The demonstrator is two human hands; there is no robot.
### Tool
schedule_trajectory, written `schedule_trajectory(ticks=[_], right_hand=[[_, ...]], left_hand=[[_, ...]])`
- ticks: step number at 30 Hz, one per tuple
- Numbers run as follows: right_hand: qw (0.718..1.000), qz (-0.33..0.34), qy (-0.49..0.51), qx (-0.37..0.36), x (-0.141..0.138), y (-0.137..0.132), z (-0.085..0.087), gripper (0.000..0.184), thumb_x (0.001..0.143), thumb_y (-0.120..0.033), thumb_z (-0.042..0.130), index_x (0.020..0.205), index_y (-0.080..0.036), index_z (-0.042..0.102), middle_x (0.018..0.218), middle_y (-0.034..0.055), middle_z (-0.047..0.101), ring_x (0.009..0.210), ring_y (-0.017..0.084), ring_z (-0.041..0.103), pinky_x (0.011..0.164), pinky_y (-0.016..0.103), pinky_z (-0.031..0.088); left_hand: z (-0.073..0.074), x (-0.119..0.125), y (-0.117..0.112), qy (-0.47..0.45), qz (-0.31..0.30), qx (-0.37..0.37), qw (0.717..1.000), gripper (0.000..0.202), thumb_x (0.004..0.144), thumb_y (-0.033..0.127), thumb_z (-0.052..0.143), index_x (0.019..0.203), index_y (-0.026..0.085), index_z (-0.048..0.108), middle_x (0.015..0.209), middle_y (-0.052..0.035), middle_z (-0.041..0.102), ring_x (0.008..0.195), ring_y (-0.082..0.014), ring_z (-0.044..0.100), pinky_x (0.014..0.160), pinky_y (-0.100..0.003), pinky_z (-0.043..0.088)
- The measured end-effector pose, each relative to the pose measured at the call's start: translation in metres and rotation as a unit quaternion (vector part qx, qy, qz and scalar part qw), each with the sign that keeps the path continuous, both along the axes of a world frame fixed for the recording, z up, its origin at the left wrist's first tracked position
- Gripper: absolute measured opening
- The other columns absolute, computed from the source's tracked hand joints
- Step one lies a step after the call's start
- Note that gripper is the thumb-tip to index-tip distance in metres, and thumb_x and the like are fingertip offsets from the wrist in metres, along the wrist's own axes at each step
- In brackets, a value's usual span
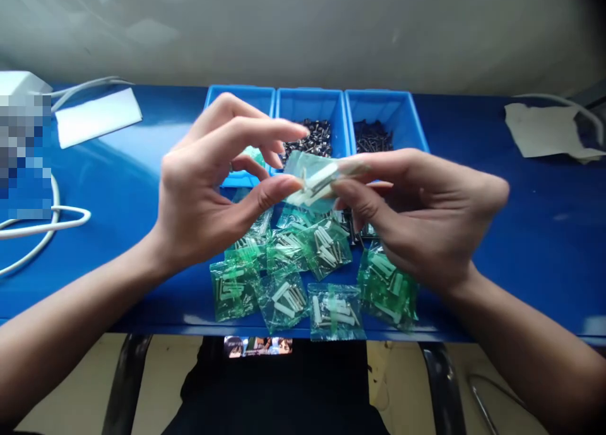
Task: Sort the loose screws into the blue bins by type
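A small clear plastic bag (316, 177) with white wall plugs and screws inside is raised above the desk. My right hand (421, 211) pinches its right side between thumb and fingers. Beside the bag's left edge is my left hand (208, 182), its thumb tip at the plastic and its index finger lifted apart above. Below both hands lie several green-tinted bags of plugs and screws, one of them a bag (335, 312) at the desk's front edge.
Behind the hands stand three blue bins, with short metal pieces (319, 135) in the middle one and dark screws (374, 135) in the right bin (419, 125). White cables (71, 217) and a white card (99, 116) lie left; paper (544, 129) lies right. A lit screen (258, 346) shows below the desk edge.
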State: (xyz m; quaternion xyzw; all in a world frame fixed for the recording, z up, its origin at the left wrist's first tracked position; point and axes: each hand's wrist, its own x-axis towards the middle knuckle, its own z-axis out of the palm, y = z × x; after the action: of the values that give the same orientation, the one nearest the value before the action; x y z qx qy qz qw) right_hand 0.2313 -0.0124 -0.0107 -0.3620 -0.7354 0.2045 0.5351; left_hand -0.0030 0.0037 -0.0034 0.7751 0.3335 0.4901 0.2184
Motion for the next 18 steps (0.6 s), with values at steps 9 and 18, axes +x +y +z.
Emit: schedule_trajectory(ticks=[9, 18], right_hand=[[0.997, 0.015, 0.081, -0.010, 0.000, 0.003, 0.004, 0.023, 0.102, -0.012, 0.070, 0.123, -0.019, 0.077, 0.085, 0.0016, 0.079, 0.075, 0.014, 0.078, 0.054, 0.024, 0.060], [1.000, 0.014, -0.003, 0.013, 0.002, 0.002, -0.003, 0.015, 0.104, -0.013, 0.067, 0.110, -0.021, 0.078, 0.091, -0.0013, 0.080, 0.082, 0.012, 0.078, 0.061, 0.025, 0.062]], left_hand=[[0.000, -0.038, 0.041, 0.076, 0.247, 0.064, 0.964, 0.017, 0.099, 0.028, 0.083, 0.113, 0.019, 0.083, 0.099, 0.0026, 0.083, 0.088, -0.0153, 0.078, 0.078, -0.034, 0.068], [-0.004, -0.058, 0.066, 0.170, 0.237, 0.092, 0.952, 0.022, 0.102, 0.038, 0.070, 0.112, 0.024, 0.084, 0.110, 0.0007, 0.084, 0.102, -0.0248, 0.082, 0.095, -0.047, 0.069]])
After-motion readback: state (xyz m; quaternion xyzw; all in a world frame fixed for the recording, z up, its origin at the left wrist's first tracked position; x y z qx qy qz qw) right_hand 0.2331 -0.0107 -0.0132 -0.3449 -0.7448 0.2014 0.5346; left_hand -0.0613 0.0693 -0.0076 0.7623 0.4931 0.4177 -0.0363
